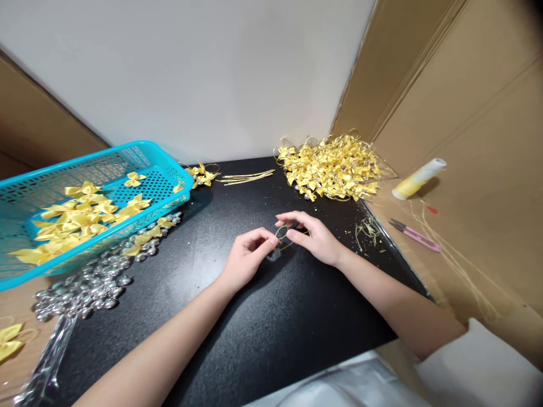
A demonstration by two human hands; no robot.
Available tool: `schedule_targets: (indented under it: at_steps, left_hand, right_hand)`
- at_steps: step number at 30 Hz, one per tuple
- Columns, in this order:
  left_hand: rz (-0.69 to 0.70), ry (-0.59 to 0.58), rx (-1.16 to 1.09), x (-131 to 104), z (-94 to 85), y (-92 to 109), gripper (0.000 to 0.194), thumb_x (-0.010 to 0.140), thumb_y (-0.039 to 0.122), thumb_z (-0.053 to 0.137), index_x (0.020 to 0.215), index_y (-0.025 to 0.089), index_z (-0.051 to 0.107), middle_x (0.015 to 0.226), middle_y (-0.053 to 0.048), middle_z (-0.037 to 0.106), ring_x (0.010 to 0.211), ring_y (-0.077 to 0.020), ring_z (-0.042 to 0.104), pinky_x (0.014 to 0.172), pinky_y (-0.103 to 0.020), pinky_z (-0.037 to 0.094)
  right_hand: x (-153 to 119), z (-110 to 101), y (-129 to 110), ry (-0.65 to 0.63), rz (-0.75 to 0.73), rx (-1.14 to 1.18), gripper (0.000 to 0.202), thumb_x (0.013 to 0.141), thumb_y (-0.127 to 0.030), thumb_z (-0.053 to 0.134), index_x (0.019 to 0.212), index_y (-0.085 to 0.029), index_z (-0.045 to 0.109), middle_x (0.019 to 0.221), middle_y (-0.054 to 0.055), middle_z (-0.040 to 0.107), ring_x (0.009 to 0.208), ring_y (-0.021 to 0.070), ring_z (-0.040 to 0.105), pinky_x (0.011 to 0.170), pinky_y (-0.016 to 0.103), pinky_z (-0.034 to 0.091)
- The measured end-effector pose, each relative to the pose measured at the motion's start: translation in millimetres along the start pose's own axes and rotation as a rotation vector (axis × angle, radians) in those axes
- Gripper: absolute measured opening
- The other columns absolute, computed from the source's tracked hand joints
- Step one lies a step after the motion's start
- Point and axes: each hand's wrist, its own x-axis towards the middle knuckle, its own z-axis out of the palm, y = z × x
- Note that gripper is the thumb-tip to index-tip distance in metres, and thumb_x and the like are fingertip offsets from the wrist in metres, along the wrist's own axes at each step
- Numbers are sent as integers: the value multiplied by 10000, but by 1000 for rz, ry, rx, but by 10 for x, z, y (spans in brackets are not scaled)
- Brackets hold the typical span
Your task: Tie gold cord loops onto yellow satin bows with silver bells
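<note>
My left hand [250, 254] pinches a thin gold elastic cord [281, 229] between thumb and forefinger, just above the black tabletop [271, 316]. The cord bends into a small loop between my two hands. My right hand [314, 238] is at the other side of the loop, its thumb against the cord and its forefinger stretched over it. Part of the cord passes under the right hand, and its fingers' hold is partly hidden.
A blue basket [146, 148] holds yellow ribbon bows. Silver beads [91, 285] lie beside it. Finished-looking bows [331, 167] are heaped at the back right, near cut gold cords [248, 177]. Pink thread snips [418, 236] and a thread spool [419, 178] are on the right.
</note>
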Motion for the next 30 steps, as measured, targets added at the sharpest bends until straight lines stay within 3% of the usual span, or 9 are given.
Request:
schedule_targets:
  at_steps: [3, 6, 15, 17, 20, 22, 24, 27, 30]
  left_hand:
    - [-2, -9, 15, -2, -9, -15, 237, 764, 385, 722, 667, 171, 695, 623, -2, 638, 609, -122, 534, 624, -239, 414]
    - [-26, 1, 44, -2, -12, -34, 231, 759, 384, 731, 678, 168, 721, 604, -8, 655, 574, -120, 532, 581, -234, 403]
    - [-63, 40, 62, -3, -22, -62, 234, 750, 373, 736, 653, 161, 716, 611, -6, 671, 577, -112, 548, 583, -225, 412]
    - [-60, 45, 58, 1, -19, -67, 242, 751, 379, 733, 650, 161, 710, 611, -5, 667, 576, -111, 545, 582, -226, 407]
    - [-56, 56, 51, 7, -15, -74, 252, 751, 386, 733, 644, 160, 701, 609, -5, 663, 584, -112, 548, 593, -230, 409]
    - [-59, 55, 51, 7, -17, -77, 254, 751, 389, 733, 647, 159, 701, 608, -8, 663, 589, -115, 551, 597, -232, 411]
    - [-59, 47, 49, 7, -22, -77, 256, 753, 393, 732, 654, 159, 702, 608, -9, 664, 591, -116, 553, 596, -233, 412]
    - [-46, 26, 51, 9, -31, -72, 250, 757, 390, 728, 669, 156, 707, 596, -3, 657, 574, -109, 543, 587, -228, 408]
    - [-29, 13, 57, 13, -35, -65, 242, 755, 382, 729, 680, 153, 710, 584, 1, 652, 561, -105, 535, 582, -225, 408]
  right_hand:
    - [-2, 31, -18, -70, 38, 50, 127, 844, -273, 655, 916, -188, 717, 942, 51, 738, 888, 185, 660, 840, 346, 488]
    - [11, 23, -18, -39, 105, 62, 98, 814, -264, 683, 792, -178, 725, 825, 36, 740, 791, 172, 668, 782, 326, 490]
    - [96, -250, 6, -37, 221, 200, 115, 794, -295, 631, 756, -186, 624, 775, 14, 685, 742, 157, 621, 739, 316, 472]
    - [112, -298, 53, 81, 206, 146, 98, 777, -289, 638, 769, -193, 616, 766, 6, 666, 746, 161, 611, 737, 320, 465]
    - [117, -337, 123, 388, 177, -6, 78, 772, -260, 629, 820, -199, 628, 827, 18, 669, 781, 175, 605, 738, 331, 451]
    - [103, -330, 128, 478, 131, -94, 99, 790, -242, 613, 875, -201, 640, 899, 36, 685, 814, 183, 609, 761, 346, 454]
    - [78, -287, 94, 370, 25, -156, 144, 809, -235, 616, 944, -202, 654, 963, 48, 697, 883, 197, 613, 825, 370, 462]
    - [39, -169, 25, 73, -119, -235, 204, 822, -224, 663, 1024, -204, 674, 1055, 61, 713, 1025, 222, 595, 930, 407, 447]
    - [23, -72, 6, -107, -148, -265, 95, 842, -206, 685, 935, -209, 701, 1009, 48, 737, 1009, 216, 604, 938, 414, 446]
